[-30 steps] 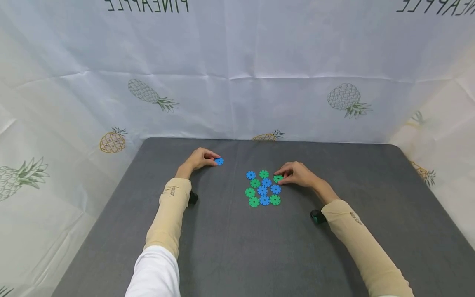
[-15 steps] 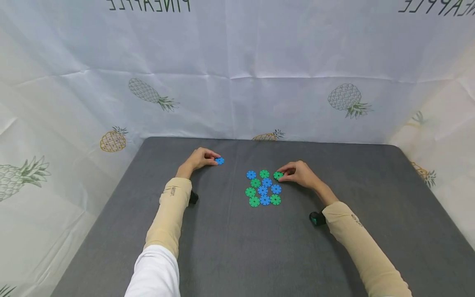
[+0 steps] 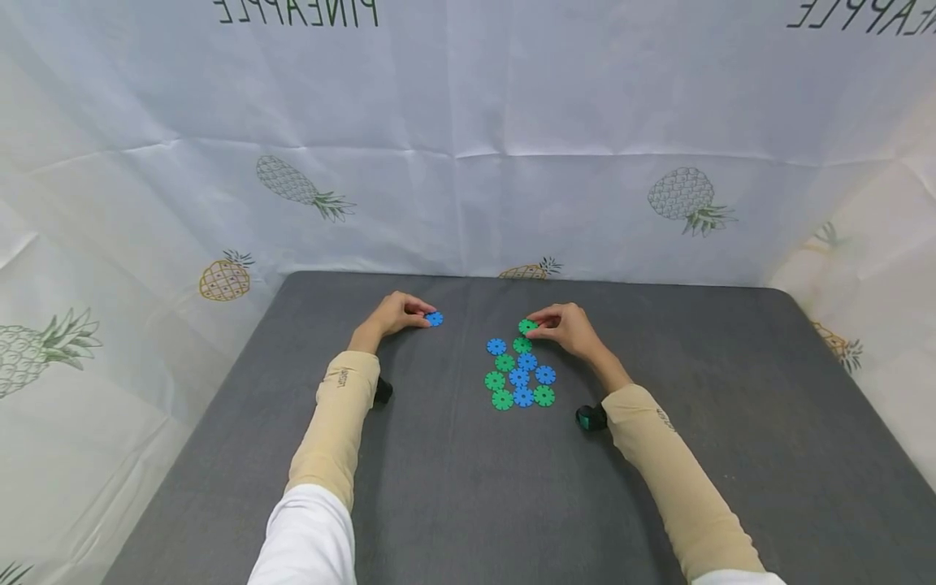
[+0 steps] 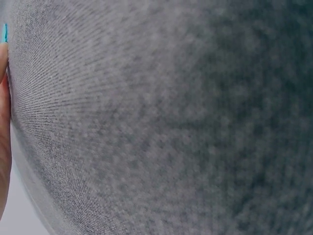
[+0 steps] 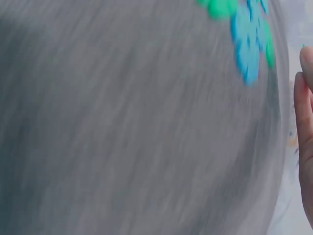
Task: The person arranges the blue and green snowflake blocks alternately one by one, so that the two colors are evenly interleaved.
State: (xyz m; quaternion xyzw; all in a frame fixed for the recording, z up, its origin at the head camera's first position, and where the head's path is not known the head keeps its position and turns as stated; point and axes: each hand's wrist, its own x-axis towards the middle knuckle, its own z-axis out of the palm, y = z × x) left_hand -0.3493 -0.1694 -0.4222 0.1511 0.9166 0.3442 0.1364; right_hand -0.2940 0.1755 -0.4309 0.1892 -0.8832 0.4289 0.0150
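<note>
In the head view my left hand (image 3: 396, 314) pinches a blue notched disc (image 3: 435, 318) between thumb and fingers, toward the table's far left part. My right hand (image 3: 574, 329) pinches a green notched disc (image 3: 526, 326), just beyond the far end of a cluster of flat blue and green discs. At that end lie another green disc (image 3: 522, 345) and a blue disc (image 3: 496, 347). Only a sliver of the left hand's disc (image 4: 5, 33) shows in the left wrist view. Blurred blue discs (image 5: 248, 46) appear in the right wrist view, left of the right hand's fingertips.
The discs lie on a dark grey cloth-covered table (image 3: 453, 487). Behind its far edge hangs a white curtain (image 3: 468, 211) printed with pineapples. A small black device (image 3: 591, 418) is at the right wrist, another black device (image 3: 383, 391) at the left.
My right hand has carried the green disc leftward and away, from the cluster's right side to behind its far end. My left hand has kept its place and its blue disc.
</note>
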